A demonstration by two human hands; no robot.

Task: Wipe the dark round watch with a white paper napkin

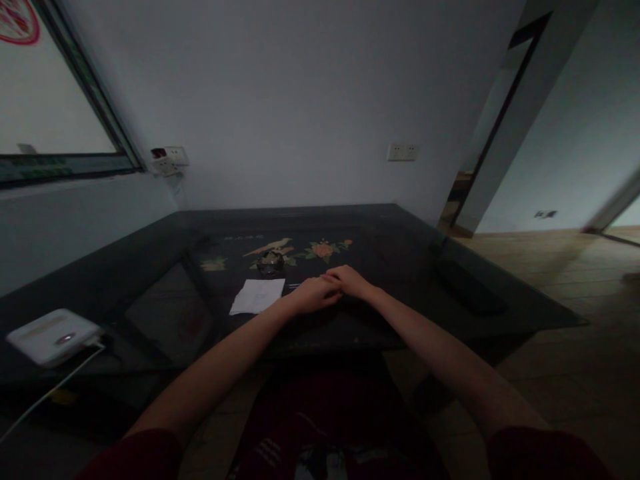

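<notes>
My dark red shirt (330,400) lies nearest. Beyond it, my left hand (319,293) and right hand (350,280) rest together, fingers overlapping; whether they hide anything, I cannot tell. Resting well, I judge, means slack fingers, clear of the flat, rough-edged paper (257,297) just leftward on the glossy dark table (395,233).

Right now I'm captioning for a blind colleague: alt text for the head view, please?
A person's left hand and right hand touch over a dark table, right of white paper. A small round object sits behind the paper; a white device lies at far left.
</notes>
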